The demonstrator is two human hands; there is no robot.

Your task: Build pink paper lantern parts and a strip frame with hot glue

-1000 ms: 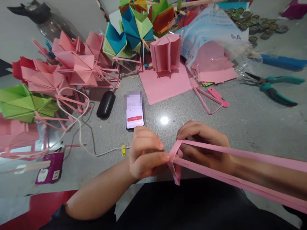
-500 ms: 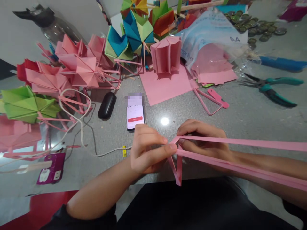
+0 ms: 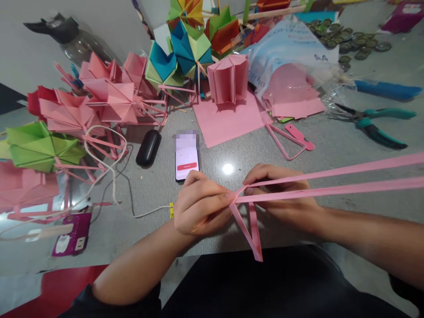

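Grey and shiny, the tabletop [image 3: 155, 185] carries everything, with a red chair [image 3: 62, 291] showing past its near edge at eight o'clock from the hands. Over that edge, a pink paper strip [image 3: 331, 191] is held in the air: the left hand [image 3: 202, 203] pinches it between thumb and fingers, the right hand [image 3: 281, 171] pinches it just beside, a V-shaped loop hanging toward six o'clock and two long ends leaving view at three. The step in hand looks like shaping that corner; the next move, I'd judge, calls for a firm left pinch while the right guides the strip. Farther out lie a phone [image 3: 187, 154] between ten and eleven, a black case [image 3: 148, 149] at ten, a pink triangle frame [image 3: 277, 142] at one and pliers [image 3: 362, 121] at two. Beyond, a folded pink column [image 3: 228, 81] stands on a pink sheet [image 3: 230, 127] at twelve, paper flowers [image 3: 121, 99] crowd ten to eleven, and behind them stands a bottle [image 3: 84, 46] against a pale wall [image 3: 112, 17].
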